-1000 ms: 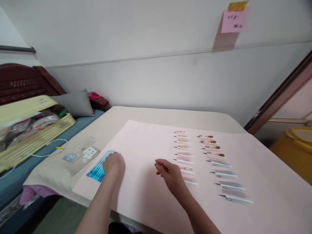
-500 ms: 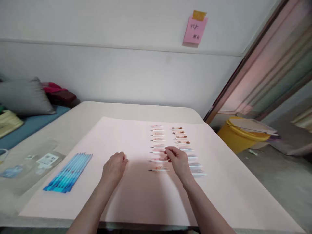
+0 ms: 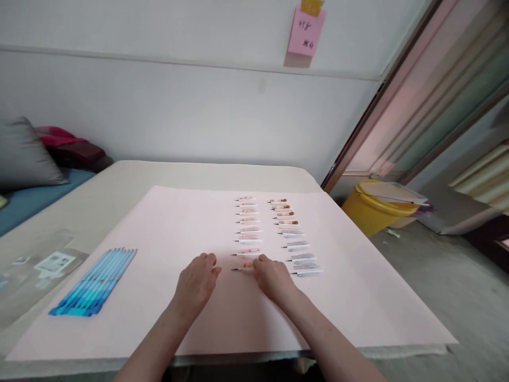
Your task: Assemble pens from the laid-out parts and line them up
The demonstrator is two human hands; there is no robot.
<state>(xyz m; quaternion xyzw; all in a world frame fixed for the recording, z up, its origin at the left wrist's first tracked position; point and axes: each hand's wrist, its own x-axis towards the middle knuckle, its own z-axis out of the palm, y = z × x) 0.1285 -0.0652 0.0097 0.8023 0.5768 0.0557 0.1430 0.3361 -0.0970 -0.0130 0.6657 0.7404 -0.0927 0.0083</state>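
Note:
My right hand is closed at the right end of the nearest pen in a column of disassembled pens, white refills with dark tips beside patterned barrels. Its fingers hide that pen's right end. To the left, my left hand is held with curled fingers just above the pink sheet, and nothing shows in it. A second column, with brown-ended pens at the back and grey-patterned pens nearer, lies to the right.
A row of blue pens lies side by side at the sheet's left. Clear plastic packaging with a white label is beyond it. A yellow bin stands on the floor at right. A grey cushion is at far left.
My right hand has come nearer and left, from above the middle pens to the nearest one. My left hand has shifted slightly closer to the column. The view has turned a little.

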